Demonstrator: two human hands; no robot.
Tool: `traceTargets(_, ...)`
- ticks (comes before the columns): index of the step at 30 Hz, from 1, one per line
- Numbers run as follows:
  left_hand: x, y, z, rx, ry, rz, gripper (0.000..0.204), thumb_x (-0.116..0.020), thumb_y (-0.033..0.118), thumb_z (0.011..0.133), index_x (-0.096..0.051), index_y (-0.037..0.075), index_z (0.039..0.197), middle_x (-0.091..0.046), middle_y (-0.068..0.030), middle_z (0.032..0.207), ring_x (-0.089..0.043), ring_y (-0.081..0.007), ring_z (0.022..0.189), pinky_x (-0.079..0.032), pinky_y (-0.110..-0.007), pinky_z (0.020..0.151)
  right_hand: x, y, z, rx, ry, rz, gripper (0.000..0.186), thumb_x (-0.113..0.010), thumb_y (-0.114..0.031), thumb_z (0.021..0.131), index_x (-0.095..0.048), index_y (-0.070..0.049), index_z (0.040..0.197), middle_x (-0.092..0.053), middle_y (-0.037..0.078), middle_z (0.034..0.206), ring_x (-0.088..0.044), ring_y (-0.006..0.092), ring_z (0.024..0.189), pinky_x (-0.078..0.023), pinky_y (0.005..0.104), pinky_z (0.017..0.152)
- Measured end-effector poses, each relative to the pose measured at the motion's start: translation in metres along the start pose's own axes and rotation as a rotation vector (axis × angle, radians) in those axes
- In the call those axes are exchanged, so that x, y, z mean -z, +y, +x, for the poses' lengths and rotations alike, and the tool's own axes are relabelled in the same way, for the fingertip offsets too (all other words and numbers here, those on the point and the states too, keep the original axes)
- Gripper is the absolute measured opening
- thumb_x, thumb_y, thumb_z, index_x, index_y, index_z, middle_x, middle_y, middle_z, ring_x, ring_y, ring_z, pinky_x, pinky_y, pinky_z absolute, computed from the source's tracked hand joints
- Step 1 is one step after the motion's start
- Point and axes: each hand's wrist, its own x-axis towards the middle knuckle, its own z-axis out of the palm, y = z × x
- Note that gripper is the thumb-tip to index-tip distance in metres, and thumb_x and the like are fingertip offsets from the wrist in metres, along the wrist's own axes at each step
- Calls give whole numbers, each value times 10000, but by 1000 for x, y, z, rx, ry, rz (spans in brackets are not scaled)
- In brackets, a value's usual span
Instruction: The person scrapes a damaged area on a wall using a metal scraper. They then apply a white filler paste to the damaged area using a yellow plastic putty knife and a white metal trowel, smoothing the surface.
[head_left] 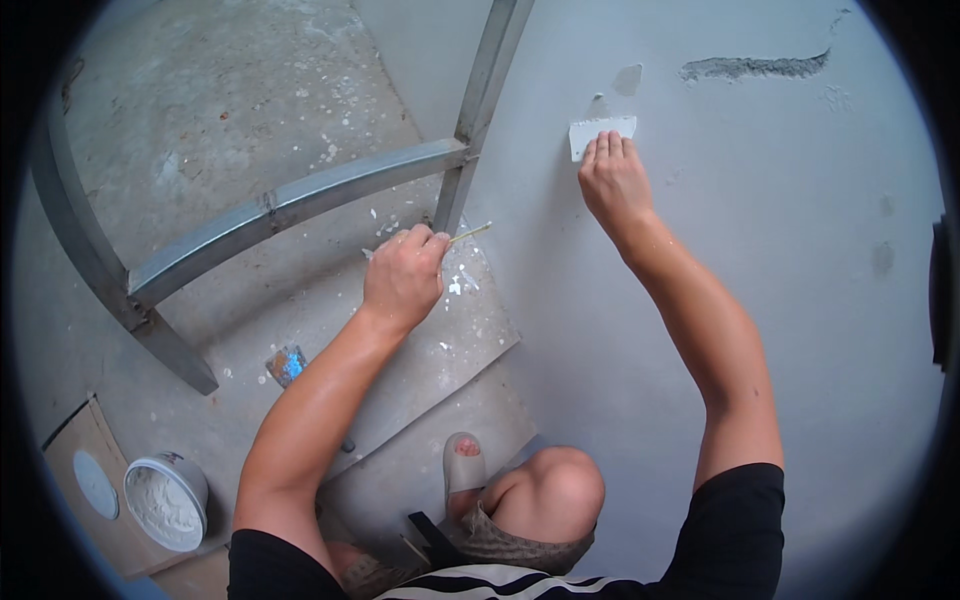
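Note:
My right hand is closed on a flat white putty spreader and presses it to the grey wall. A small dark hole and a damp-looking grey patch lie just above the spreader. Lower and to the left, my left hand is closed around a thin yellowish strip whose end sticks out to the right. The rest of that strip is hidden by the fingers. Farther right on the wall runs a rough, long gouge.
A metal frame stands on the left. At lower left a white bucket of putty sits beside a round lid. A scraper with a blue-stained blade lies on the floor, partly behind my left arm. White flecks dot the floor sheet.

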Motion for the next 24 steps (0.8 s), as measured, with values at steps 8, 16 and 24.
traceTargets(8,1,-1,-2,12,-4,-17,93,-707,144,946,-761,83,992,-662,-87,879,-683,-323,798,-560,-438,692,12,4,-39,48,-99,2,411,-548,-125,966,-688,94,1284,-691,266,1335,-641,376,1301,-455,469,1122)
traceTargets(16,0,-2,-1,19,1,-16,91,-700,145,950,-759,87,987,-667,-83,884,-688,-325,798,-563,-440,693,29,-10,-15,31,58,120,401,-543,-120,966,-686,103,1266,-685,273,1337,-648,363,1288,-465,449,1127)
traceTargets(24,-1,-1,-2,6,-1,-27,94,-700,147,947,-757,81,984,-676,-84,884,-692,-323,801,-565,-438,692,3,-16,4,105,-113,-64,456,-532,-155,990,-646,105,1348,-649,274,1400,-617,373,1335,-433,460,1143)
